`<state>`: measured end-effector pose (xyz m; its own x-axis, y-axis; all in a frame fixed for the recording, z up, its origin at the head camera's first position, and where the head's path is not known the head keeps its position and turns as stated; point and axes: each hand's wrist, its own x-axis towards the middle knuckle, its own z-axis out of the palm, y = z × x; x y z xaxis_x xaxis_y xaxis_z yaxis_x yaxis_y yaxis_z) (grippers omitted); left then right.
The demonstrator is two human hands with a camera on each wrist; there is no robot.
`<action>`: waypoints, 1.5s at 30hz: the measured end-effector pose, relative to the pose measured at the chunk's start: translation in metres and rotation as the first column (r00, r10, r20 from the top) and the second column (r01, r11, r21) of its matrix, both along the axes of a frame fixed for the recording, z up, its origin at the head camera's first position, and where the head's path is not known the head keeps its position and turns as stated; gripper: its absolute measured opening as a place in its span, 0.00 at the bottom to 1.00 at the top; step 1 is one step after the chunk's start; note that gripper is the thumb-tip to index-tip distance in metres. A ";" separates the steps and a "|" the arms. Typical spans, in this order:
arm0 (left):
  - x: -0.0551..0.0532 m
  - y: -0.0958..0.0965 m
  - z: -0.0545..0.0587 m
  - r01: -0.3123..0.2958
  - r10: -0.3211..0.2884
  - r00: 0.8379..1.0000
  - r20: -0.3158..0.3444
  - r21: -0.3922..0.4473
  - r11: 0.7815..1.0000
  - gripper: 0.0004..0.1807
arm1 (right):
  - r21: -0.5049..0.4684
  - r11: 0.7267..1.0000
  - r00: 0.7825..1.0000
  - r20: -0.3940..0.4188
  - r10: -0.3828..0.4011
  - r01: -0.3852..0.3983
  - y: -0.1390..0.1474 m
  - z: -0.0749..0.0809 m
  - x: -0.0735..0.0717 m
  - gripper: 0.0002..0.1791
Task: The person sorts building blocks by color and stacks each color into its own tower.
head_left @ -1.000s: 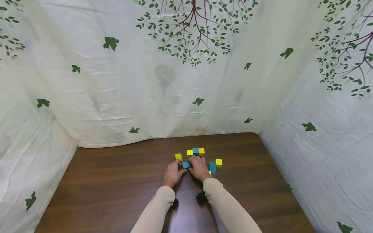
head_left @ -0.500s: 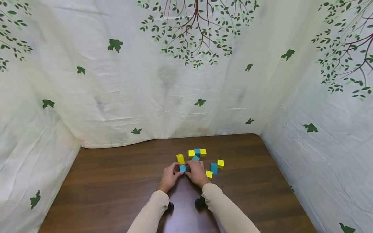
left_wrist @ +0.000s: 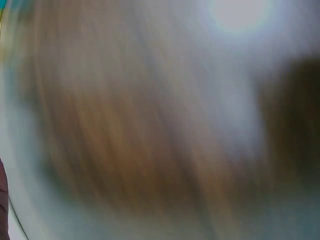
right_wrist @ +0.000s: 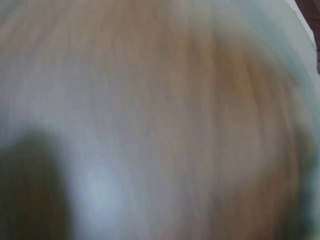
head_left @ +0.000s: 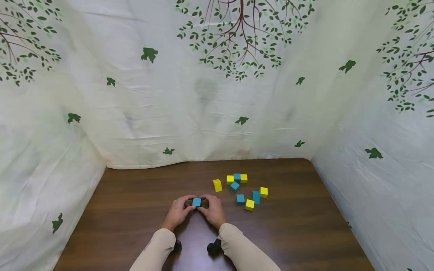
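Note:
A blue cube (head_left: 196, 202) sits between the two hands at the near left of the other cubes in the head view. My left hand (head_left: 178, 211) grips it from the left with curled fingers and thumb. From the right side my right hand (head_left: 213, 211) holds the same cube, its fingertips close to those of the left. The underside of the cube is hidden. Both wrist views are blurred; a sliver of finger (left_wrist: 3, 205) shows at the left edge of the left wrist view.
Right of the hands lie loose cubes, among them a blue cube (head_left: 240, 199) beside a yellow cube (head_left: 249, 204). Farther back are a yellow block (head_left: 217, 185) and a blue cube (head_left: 234, 186) near a short row. A white leaf-printed cloth (head_left: 210, 131) borders the brown table (head_left: 288, 233).
Both hands have drawn the blue cube to the left and nearer, away from the other cubes. A blue cube formerly hidden by the right hand now shows. The head view has shifted slightly.

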<state>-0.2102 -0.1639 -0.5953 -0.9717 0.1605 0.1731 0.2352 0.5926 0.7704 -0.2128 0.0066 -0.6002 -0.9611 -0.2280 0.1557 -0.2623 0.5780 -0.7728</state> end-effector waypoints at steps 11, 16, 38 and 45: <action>0.022 -0.051 -0.007 -0.100 0.099 0.993 0.068 0.014 0.995 0.17 | 0.051 0.999 0.997 -0.080 0.001 0.003 -0.055 -0.009 0.016 0.17; 0.026 -0.064 -0.009 -0.132 0.127 0.986 0.107 0.036 0.991 0.17 | 0.023 1.000 0.998 -0.066 -0.002 0.004 -0.067 -0.007 0.019 0.17; 0.029 -0.067 -0.019 -0.199 0.194 0.971 0.143 0.021 0.980 0.18 | -0.063 0.998 1.000 -0.019 -0.001 0.000 -0.068 -0.018 0.016 0.18; 0.031 -0.067 -0.021 -0.204 0.199 0.973 0.116 0.034 0.978 0.18 | -0.088 0.996 1.000 0.004 0.018 -0.018 -0.066 -0.016 0.017 0.17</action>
<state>-0.1794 -0.2312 -0.6164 -0.9968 -0.0456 0.0649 0.0262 0.5833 0.8118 -0.1954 -0.0592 -0.6166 -0.9578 -0.2307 0.1714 -0.2682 0.5034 -0.8214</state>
